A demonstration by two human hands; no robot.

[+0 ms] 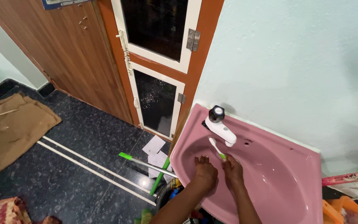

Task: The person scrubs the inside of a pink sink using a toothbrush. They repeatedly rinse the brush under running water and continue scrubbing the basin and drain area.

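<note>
Right hand closed around a green-and-white toothbrush inside the pink sink, brush head just below the white tap — left hand beside it, fingers loosely curled, holding nothing.

To your left you have a brown cloth spread on the dark speckled floor, with a patterned red rag near the bottom corner. A green-and-silver mop handle lies by scattered white papers. Ahead of you stand a wooden door and a white-framed glass door. An orange container sits at your far right.
</note>
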